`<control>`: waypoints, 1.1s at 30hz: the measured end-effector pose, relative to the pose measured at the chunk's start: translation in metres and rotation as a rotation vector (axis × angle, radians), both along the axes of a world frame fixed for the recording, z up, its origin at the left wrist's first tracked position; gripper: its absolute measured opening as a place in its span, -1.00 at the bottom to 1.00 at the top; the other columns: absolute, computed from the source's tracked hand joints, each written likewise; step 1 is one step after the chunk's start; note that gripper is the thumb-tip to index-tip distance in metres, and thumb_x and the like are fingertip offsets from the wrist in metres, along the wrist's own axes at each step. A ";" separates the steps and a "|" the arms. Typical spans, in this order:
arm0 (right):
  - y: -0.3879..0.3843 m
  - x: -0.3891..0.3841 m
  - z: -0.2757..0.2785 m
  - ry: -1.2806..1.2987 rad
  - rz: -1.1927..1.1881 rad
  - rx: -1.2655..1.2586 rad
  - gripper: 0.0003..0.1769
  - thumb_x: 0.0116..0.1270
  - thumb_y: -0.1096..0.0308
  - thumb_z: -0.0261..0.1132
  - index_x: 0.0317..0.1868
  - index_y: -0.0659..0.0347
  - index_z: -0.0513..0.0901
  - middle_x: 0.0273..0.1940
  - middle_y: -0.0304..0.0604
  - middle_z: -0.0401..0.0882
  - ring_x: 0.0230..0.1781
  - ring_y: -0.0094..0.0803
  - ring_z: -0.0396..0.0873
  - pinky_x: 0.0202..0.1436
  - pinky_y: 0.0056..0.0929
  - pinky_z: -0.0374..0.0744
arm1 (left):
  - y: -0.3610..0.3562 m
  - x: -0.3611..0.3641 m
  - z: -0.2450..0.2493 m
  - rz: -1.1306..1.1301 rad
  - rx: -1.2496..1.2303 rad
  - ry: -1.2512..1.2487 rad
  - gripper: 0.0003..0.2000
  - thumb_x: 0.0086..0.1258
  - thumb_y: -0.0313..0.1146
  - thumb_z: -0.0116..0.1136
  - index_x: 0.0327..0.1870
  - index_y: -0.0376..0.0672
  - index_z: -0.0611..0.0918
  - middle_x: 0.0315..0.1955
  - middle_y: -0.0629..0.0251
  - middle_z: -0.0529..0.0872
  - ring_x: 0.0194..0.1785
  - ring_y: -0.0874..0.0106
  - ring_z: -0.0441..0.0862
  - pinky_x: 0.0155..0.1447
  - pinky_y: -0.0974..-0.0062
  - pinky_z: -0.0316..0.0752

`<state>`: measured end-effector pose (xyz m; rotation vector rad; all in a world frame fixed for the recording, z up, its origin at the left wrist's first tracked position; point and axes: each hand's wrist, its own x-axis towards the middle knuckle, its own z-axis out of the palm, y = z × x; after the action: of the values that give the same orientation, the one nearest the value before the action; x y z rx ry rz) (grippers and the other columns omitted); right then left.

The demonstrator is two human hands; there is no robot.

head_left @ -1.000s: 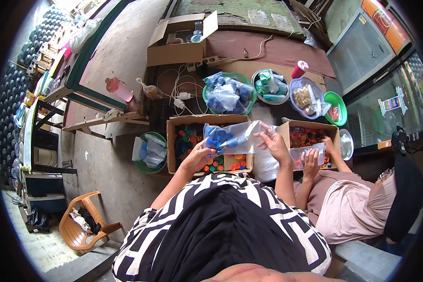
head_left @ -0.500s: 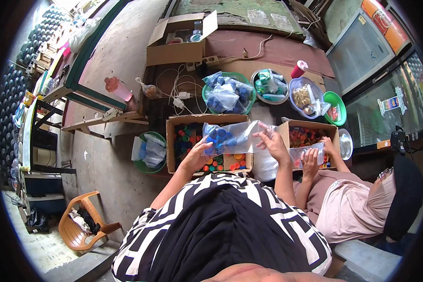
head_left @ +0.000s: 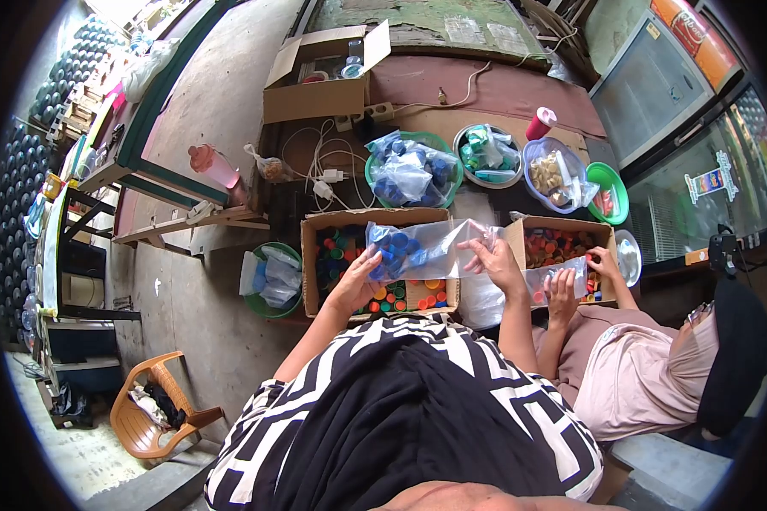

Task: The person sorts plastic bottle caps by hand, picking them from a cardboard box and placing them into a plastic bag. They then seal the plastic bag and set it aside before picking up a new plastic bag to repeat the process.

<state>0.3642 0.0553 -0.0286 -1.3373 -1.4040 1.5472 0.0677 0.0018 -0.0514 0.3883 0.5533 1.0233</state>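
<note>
A clear plastic bag (head_left: 439, 249) with blue bottle caps (head_left: 392, 253) in one end stretches between my hands. My left hand (head_left: 355, 283) grips the filled end, its fingers closed along the side. At the other end, the fingers of my right hand (head_left: 494, 258) pinch the flat, unfilled part of the bag. Below the bag stands a cardboard box (head_left: 337, 220) of loose bottle caps (head_left: 390, 300) in red, green, orange and other colours. Part of the box's contents is hidden behind the bag and my left hand.
At the right, a co-worker's hands (head_left: 561, 294) hold another clear bag over a second cap box (head_left: 533, 224). Behind are a green basin (head_left: 458, 175) of filled bags, a steel bowl (head_left: 463, 140) and a purple basin (head_left: 537, 192). A green basket (head_left: 291, 305) stands left.
The bag and both my hands stay almost in place. My right fingers have drawn slightly closer together at the bag's end. The co-worker's far hand has shifted slightly.
</note>
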 end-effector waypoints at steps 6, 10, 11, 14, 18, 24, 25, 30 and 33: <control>-0.002 0.000 -0.001 -0.001 0.007 0.006 -0.65 0.48 0.25 0.11 0.07 0.37 0.53 -0.16 -0.14 0.72 -0.51 -0.50 0.67 -0.50 -0.59 0.59 | -0.001 0.000 -0.011 0.024 0.011 0.014 -0.58 0.55 -0.33 -0.09 0.38 -0.14 0.26 0.20 0.23 0.50 0.21 0.37 0.54 0.24 0.33 0.50; -0.002 0.000 0.001 -0.027 0.008 -0.007 -0.65 0.48 0.24 0.12 0.06 0.37 0.54 -0.15 -0.14 0.72 -0.50 -0.49 0.67 -0.48 -0.60 0.59 | -0.001 0.001 -0.006 0.016 -0.010 0.025 -0.59 0.55 -0.34 -0.08 0.37 -0.15 0.29 0.20 0.23 0.52 0.22 0.34 0.53 0.26 0.34 0.47; -0.002 -0.001 0.001 -0.017 0.005 -0.007 -0.65 0.48 0.24 0.12 0.05 0.37 0.54 -0.15 -0.14 0.72 -0.49 -0.49 0.67 -0.47 -0.60 0.59 | -0.001 0.001 -0.004 0.016 -0.010 0.026 -0.59 0.55 -0.34 -0.08 0.37 -0.15 0.29 0.20 0.23 0.52 0.22 0.34 0.53 0.26 0.34 0.47; 0.000 0.001 -0.003 -0.021 0.029 0.006 -0.65 0.48 0.24 0.11 0.06 0.37 0.54 -0.15 -0.14 0.71 -0.48 -0.48 0.68 -0.44 -0.59 0.59 | -0.002 0.001 -0.005 0.026 -0.002 0.023 -0.59 0.56 -0.33 -0.10 0.37 -0.15 0.29 0.20 0.23 0.52 0.22 0.34 0.53 0.26 0.33 0.48; -0.001 0.001 -0.002 -0.025 0.039 0.003 -0.62 0.48 0.25 0.10 0.14 0.35 0.50 -0.15 -0.13 0.71 -0.46 -0.48 0.68 -0.41 -0.58 0.59 | -0.003 -0.002 -0.017 0.037 -0.015 0.031 -0.63 0.56 -0.29 -0.10 0.33 -0.14 0.33 0.15 0.27 0.55 0.18 0.38 0.56 0.23 0.35 0.50; -0.003 0.001 -0.002 0.039 0.030 -0.046 -0.55 0.50 0.27 0.06 0.32 0.26 0.38 -0.13 -0.12 0.70 -0.38 -0.48 0.69 -0.33 -0.58 0.58 | -0.005 -0.002 -0.022 0.067 -0.066 0.069 -0.65 0.55 -0.24 -0.06 0.27 -0.11 0.38 0.09 0.33 0.58 0.10 0.44 0.60 0.14 0.39 0.56; -0.004 0.000 0.000 0.021 0.032 -0.056 -0.55 0.51 0.27 0.06 0.32 0.25 0.38 -0.13 -0.12 0.70 -0.37 -0.48 0.69 -0.32 -0.59 0.57 | -0.005 -0.002 -0.022 0.074 -0.074 0.077 -0.65 0.55 -0.24 -0.05 0.27 -0.10 0.39 0.09 0.33 0.58 0.10 0.44 0.60 0.13 0.39 0.57; -0.003 0.001 -0.003 0.010 0.043 -0.069 -0.56 0.50 0.27 0.07 0.32 0.23 0.39 -0.13 -0.14 0.70 -0.37 -0.50 0.69 -0.32 -0.60 0.56 | -0.005 -0.003 -0.023 0.074 -0.073 0.077 -0.65 0.54 -0.23 -0.05 0.27 -0.10 0.39 0.10 0.32 0.58 0.10 0.44 0.61 0.12 0.39 0.58; -0.003 0.000 -0.002 0.028 0.036 -0.080 -0.56 0.50 0.27 0.08 0.32 0.23 0.39 -0.13 -0.14 0.70 -0.36 -0.50 0.69 -0.31 -0.60 0.56 | -0.005 -0.004 -0.022 0.061 -0.056 0.054 -0.65 0.54 -0.24 -0.05 0.27 -0.10 0.38 0.11 0.31 0.58 0.11 0.43 0.61 0.12 0.39 0.58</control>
<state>0.3638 0.0518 -0.0306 -1.3384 -1.3690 1.6553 0.0635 -0.0034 -0.0738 0.3521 0.6444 1.0554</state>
